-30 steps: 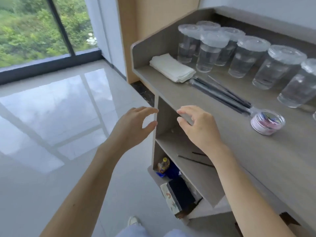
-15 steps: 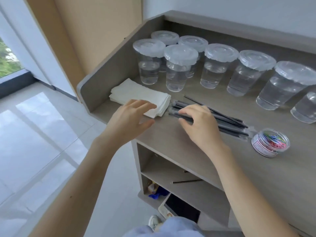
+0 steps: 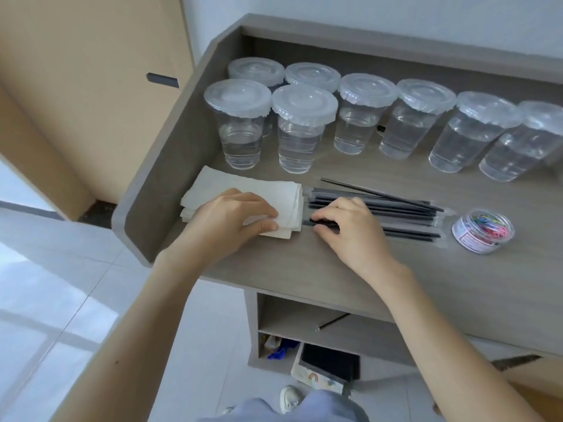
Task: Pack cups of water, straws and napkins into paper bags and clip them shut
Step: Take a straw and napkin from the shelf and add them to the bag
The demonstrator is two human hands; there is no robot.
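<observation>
The left grip [image 3: 236, 220] is lying across the near part of the napkins [image 3: 246, 184], with thumb and forefinger pinching the right near corner of the top sheets. The napkins are sitting in a soft, white, squarish stack at the left end of the surface [image 3: 335, 269], against its raised side wall.

The right grip [image 3: 350, 229] is resting just beside it, fingers curled and pinching the left ends of the straws [image 3: 402, 207]. The straws are lying flat in a bundle, thin, black and each sleeved in clear film. Their long axis is running left to right, with the left ends touching the napkins' edge and the right ends pointing toward a small clear jar of coloured paper clips [image 3: 483, 229]. One bare straw is lying slanted along the far side of the bundle.

Behind them, clear plastic cups [image 3: 356, 123] with frosted lids are standing upright in a row, each partly filled with water.
</observation>
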